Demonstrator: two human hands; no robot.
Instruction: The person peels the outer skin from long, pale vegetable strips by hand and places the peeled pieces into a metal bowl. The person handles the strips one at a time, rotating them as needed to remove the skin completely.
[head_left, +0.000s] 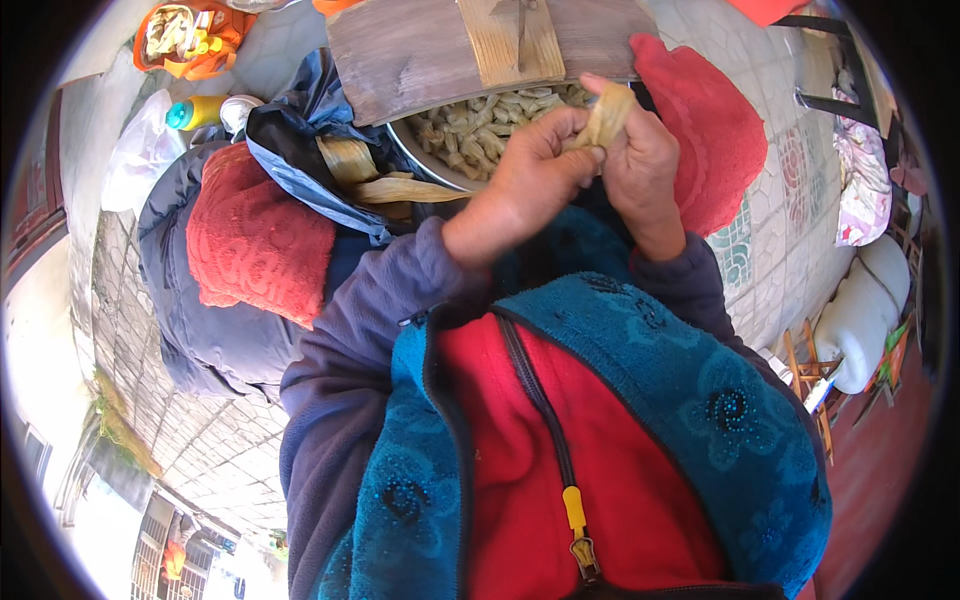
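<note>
Both of my hands are together above the near rim of a metal basin (424, 169). A pale yellowish, folded strip (611, 116), apparently dried plant leaf, is pinched between them. My left hand (536, 154) grips its lower end with thumb and fingers. The strip wraps over the fingers of my right hand (643, 154), whose thumb and fingertips partly hide behind it. Small knotted pieces (487, 131) of similar colour fill the basin. Left of it, a blue-black plastic bag (300, 169) lies open, with long flat strips (409, 190) inside and reaching out towards the basin.
A wooden board (405, 56) bearing a lighter block (510, 45) and a metal piece covers the basin's far side. Red cloths lie left (259, 232) and right (705, 135). Beyond are an orange bag (232, 34), a yellow bottle (206, 111) and a clear plastic bag (139, 161).
</note>
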